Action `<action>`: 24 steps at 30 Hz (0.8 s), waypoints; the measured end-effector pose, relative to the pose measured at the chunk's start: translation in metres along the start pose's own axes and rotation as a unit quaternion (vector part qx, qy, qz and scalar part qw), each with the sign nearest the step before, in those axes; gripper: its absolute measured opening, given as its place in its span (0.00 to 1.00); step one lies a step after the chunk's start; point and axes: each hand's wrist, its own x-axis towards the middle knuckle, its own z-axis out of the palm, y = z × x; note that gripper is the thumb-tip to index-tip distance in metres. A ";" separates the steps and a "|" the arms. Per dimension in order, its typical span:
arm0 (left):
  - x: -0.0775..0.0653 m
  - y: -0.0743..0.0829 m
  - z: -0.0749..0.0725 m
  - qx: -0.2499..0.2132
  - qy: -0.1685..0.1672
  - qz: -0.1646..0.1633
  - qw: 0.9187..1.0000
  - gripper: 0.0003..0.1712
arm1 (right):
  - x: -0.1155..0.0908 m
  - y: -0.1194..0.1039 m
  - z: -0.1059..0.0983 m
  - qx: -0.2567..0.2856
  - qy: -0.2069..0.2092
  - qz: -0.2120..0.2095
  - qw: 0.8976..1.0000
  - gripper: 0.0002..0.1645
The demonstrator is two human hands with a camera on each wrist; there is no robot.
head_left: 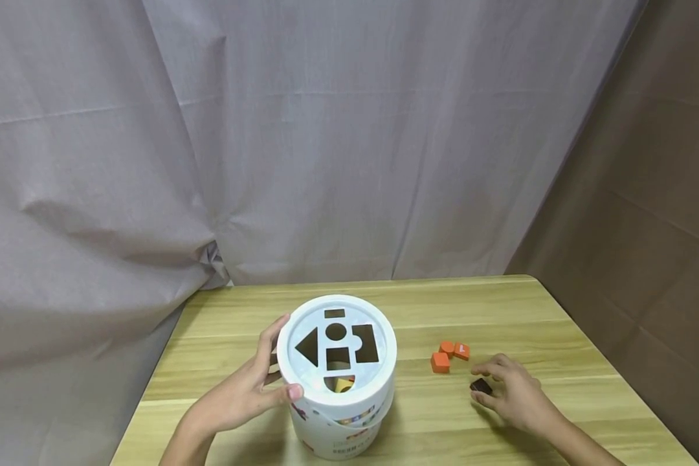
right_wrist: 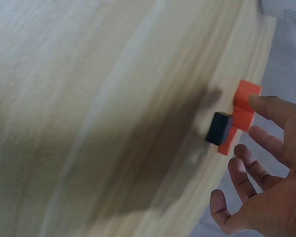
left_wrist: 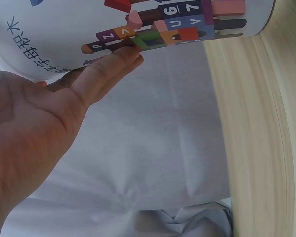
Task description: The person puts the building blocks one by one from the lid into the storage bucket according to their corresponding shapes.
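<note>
A white bucket (head_left: 342,440) with a handle and printed pictures of letter and number blocks stands on the table. Its pale lid (head_left: 311,317) has cut-out shapes: a triangle, a circle, a square and others. My left hand (head_left: 241,391) rests against the bucket's left side, thumb at the lid's near edge, fingers straight along the printed wall (left_wrist: 103,17). Over at the right, my right hand (head_left: 518,395) spreads its thumb and fingers around a small black block (head_left: 481,386). In the right wrist view, the hand (right_wrist: 271,173) has loosely bent, parted fingers beside the black block (right_wrist: 219,129).
Several orange blocks (head_left: 441,362) sit close together between the bucket and my right hand. Through the lid's lowest hole a yellow block (head_left: 342,385) shows inside the bucket. Grey curtains (head_left: 338,142) hang behind the wooden table (head_left: 256,304) and at its sides.
</note>
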 end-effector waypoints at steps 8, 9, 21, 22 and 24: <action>0.000 0.000 -0.001 0.002 0.001 -0.001 1.000 0.64 | 0.000 0.010 0.006 0.023 -0.042 0.021 0.999 0.13; 0.000 0.000 -0.001 0.003 0.001 -0.002 1.000 0.64 | 0.001 0.010 0.006 0.030 -0.047 0.024 0.998 0.12; 0.001 0.001 -0.001 0.005 0.004 -0.002 1.000 0.64 | 0.004 0.013 0.007 0.046 -0.063 0.033 0.996 0.13; 0.000 0.000 0.000 0.004 0.003 -0.002 1.000 0.64 | 0.004 0.013 0.006 0.043 -0.062 0.033 0.997 0.14; 0.000 0.000 0.000 0.004 0.003 -0.004 1.000 0.64 | 0.004 0.011 0.005 0.038 -0.058 0.033 0.997 0.14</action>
